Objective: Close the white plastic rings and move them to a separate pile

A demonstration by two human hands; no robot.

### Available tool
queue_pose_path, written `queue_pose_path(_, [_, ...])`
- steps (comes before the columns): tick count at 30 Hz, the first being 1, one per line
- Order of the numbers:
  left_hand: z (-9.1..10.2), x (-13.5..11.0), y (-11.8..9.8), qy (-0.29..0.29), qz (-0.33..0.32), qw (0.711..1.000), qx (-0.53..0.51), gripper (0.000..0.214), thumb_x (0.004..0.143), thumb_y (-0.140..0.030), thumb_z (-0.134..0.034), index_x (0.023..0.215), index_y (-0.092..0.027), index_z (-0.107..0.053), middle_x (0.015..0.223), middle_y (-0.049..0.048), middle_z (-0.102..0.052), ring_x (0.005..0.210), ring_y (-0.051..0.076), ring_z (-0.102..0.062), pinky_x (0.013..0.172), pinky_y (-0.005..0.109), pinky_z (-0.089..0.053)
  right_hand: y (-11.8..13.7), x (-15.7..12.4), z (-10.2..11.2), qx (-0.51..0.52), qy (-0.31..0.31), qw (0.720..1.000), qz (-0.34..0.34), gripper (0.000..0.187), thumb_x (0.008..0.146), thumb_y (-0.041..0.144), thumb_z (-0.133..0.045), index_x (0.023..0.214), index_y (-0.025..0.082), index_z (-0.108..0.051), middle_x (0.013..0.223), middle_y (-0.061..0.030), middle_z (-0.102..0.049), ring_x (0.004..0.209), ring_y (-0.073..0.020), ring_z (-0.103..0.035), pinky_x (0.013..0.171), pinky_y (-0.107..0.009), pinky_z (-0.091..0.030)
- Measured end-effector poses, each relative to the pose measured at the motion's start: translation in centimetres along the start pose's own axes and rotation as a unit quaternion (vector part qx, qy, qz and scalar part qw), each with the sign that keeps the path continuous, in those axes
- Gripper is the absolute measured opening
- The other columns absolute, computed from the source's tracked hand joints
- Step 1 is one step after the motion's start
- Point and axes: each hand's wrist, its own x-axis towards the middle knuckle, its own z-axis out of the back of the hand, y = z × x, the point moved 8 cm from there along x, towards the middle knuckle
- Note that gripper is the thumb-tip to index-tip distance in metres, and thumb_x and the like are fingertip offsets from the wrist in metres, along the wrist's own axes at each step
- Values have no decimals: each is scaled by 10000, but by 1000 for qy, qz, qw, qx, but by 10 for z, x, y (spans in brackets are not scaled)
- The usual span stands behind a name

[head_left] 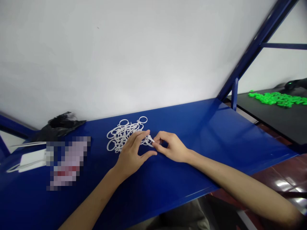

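Observation:
A tangled pile of white plastic rings [123,132], some with small loops on their rims, lies on the blue tabletop [182,124]. Over the pile's right edge is my left hand [133,152], thumb and fingers apart, partly covering the rings beneath. Its fingertips are close to one white plastic ring [150,140], and I see no grip on it. My right hand [171,146] pinches that ring's narrow end between thumb and forefinger, just right of the pile. Part of the ring is hidden by my fingers.
To the left lie a crumpled black plastic bag [61,124], a white charger-like block [32,160] with a cable, and a pixelated pinkish packet [72,161]. A blue metal frame [249,54] rises at right. Beyond it, bright green pieces [275,98] cover part of a black table [268,123].

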Motion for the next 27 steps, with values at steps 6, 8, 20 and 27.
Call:
queue_pose_path(6, [4, 5, 10, -13, 76, 996, -53, 137, 959, -268, -537, 1041, -231, -640, 981, 15, -666, 896, 155, -656, 851, 317, -549, 7, -2, -2, -82, 26, 994, 74, 146, 959, 331, -587, 897, 200, -603, 881, -36, -630, 841, -167, -568, 776, -300, -477])
queue_pose_path(8, [2, 5, 13, -1, 97, 992, -76, 127, 955, -259, -531, 1003, -228, -645, 925, 6, -669, 835, 142, -649, 805, 298, -549, 9, -3, -3, -99, 36, 991, 82, 147, 956, 342, -594, 908, 204, -616, 900, -41, -635, 866, -176, -559, 788, -310, -479])
queue_pose_path(20, [-10, 1, 17, 64, 160, 971, -167, 136, 939, -317, -543, 987, -240, -645, 922, -3, -714, 816, 139, -673, 771, 280, -540, 10, -4, 2, -104, 5, 991, 79, 174, 929, 393, -630, 935, 220, -625, 978, -55, -627, 933, -192, -569, 825, -347, -506])
queue_pose_path(27, [-24, -6, 22, 111, 235, 907, -332, 200, 937, -402, -556, 1007, -233, -635, 942, 23, -719, 846, 158, -695, 776, 303, -559, -2, -2, 11, -49, -28, 998, 4, 152, 961, 265, -571, 1101, 208, -568, 1045, -58, -686, 947, -173, -656, 837, -339, -547])
